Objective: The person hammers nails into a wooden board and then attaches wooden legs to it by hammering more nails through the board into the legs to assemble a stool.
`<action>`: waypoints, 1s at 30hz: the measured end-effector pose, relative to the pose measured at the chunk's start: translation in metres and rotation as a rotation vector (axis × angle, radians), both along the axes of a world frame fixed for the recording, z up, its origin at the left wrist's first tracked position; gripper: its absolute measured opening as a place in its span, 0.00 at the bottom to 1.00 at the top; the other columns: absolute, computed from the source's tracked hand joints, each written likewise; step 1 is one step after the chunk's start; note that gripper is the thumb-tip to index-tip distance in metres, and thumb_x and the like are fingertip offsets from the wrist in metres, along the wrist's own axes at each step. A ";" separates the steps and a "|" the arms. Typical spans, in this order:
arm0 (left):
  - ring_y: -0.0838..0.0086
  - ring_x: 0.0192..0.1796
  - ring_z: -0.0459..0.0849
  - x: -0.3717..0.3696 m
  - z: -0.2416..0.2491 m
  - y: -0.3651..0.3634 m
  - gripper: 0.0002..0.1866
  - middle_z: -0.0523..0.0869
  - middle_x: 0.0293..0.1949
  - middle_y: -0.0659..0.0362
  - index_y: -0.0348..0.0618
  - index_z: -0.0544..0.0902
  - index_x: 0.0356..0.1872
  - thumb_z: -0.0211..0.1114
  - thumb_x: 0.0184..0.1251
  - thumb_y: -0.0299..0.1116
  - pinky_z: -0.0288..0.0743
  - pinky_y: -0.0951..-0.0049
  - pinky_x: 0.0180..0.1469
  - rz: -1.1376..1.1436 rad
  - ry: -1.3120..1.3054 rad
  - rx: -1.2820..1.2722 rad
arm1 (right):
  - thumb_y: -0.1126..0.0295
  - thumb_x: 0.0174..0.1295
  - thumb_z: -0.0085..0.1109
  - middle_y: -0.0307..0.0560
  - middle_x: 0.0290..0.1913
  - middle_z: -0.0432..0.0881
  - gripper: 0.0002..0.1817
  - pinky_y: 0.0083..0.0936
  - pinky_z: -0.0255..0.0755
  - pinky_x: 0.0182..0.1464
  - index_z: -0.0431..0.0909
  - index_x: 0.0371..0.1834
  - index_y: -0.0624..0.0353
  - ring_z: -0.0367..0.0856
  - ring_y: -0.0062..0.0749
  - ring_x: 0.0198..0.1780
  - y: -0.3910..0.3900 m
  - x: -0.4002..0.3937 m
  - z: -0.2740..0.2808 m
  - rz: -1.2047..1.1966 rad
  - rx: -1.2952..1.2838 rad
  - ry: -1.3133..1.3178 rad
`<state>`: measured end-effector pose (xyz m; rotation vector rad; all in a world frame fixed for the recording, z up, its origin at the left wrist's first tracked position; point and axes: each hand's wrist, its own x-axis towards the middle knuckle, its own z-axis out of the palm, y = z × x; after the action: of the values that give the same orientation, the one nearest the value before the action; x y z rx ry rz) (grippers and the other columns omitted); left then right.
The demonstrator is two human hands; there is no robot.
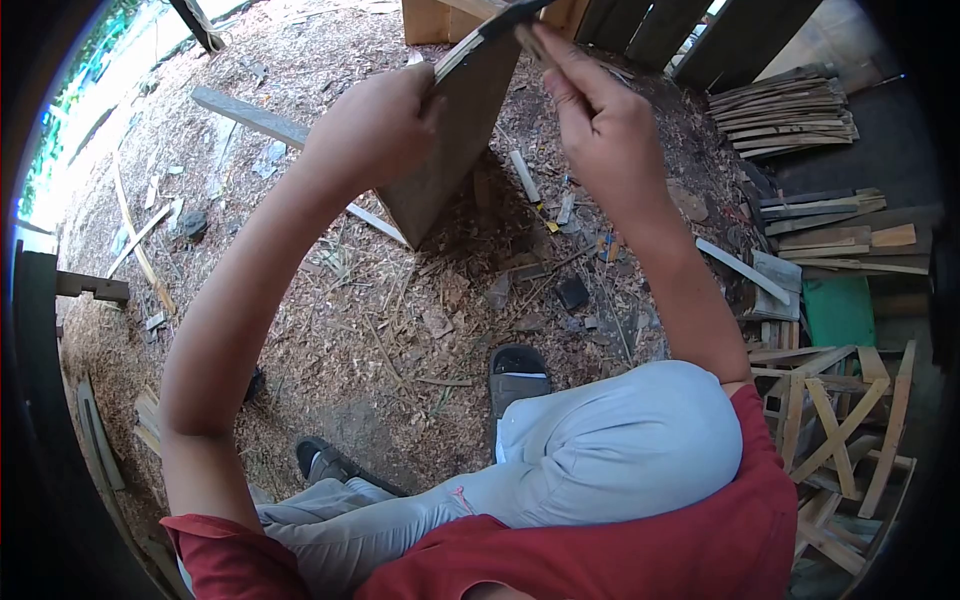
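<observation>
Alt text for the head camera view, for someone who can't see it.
A person's left hand is at the upper edge of a wooden board; the right hand grips a slim piece beside it. Shavings and scraps litter the ground, with wood strips stacked at picture right.

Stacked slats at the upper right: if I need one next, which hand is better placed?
Right, I'd judge: the right hand is nearer the stacked slats, though its fingers hold a thin piece. The left hand is farther off, at the edge of the panel.
</observation>
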<state>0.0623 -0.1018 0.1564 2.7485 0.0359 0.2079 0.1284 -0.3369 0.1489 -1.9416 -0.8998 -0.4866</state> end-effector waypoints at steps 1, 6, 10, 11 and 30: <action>0.38 0.50 0.89 0.000 0.000 0.000 0.15 0.89 0.42 0.38 0.37 0.80 0.51 0.62 0.85 0.42 0.80 0.42 0.53 -0.001 -0.001 0.002 | 0.69 0.81 0.62 0.58 0.60 0.92 0.23 0.45 0.87 0.56 0.85 0.76 0.41 0.93 0.57 0.56 0.000 -0.001 -0.001 -0.003 -0.001 0.002; 0.38 0.50 0.89 0.001 0.000 0.001 0.15 0.89 0.42 0.39 0.37 0.80 0.51 0.62 0.85 0.42 0.80 0.42 0.53 0.004 -0.012 0.020 | 0.68 0.81 0.63 0.59 0.57 0.93 0.23 0.47 0.88 0.54 0.85 0.76 0.39 0.93 0.58 0.55 -0.002 0.000 -0.006 -0.043 -0.247 0.057; 0.38 0.50 0.89 0.000 -0.001 0.000 0.15 0.89 0.42 0.39 0.38 0.80 0.51 0.62 0.85 0.42 0.80 0.42 0.54 -0.008 -0.004 0.007 | 0.68 0.80 0.64 0.59 0.57 0.93 0.23 0.47 0.88 0.54 0.85 0.76 0.40 0.93 0.59 0.55 0.001 0.001 -0.004 -0.028 -0.001 -0.025; 0.38 0.51 0.89 0.000 0.000 -0.001 0.15 0.89 0.43 0.39 0.38 0.80 0.51 0.62 0.85 0.42 0.80 0.42 0.54 -0.013 -0.008 0.006 | 0.68 0.80 0.64 0.60 0.57 0.93 0.23 0.47 0.88 0.54 0.85 0.76 0.41 0.93 0.59 0.55 0.000 0.002 -0.006 -0.054 -0.079 -0.023; 0.39 0.50 0.89 0.001 -0.003 0.000 0.16 0.89 0.43 0.39 0.38 0.82 0.51 0.63 0.85 0.43 0.80 0.43 0.53 0.002 -0.014 0.012 | 0.71 0.81 0.63 0.57 0.61 0.92 0.22 0.43 0.87 0.55 0.85 0.76 0.46 0.93 0.58 0.55 0.001 -0.008 -0.010 -0.055 -0.212 0.141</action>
<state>0.0635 -0.1016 0.1539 2.7585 0.0344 0.2289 0.1202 -0.3358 0.1394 -2.1684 -0.8365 -0.2908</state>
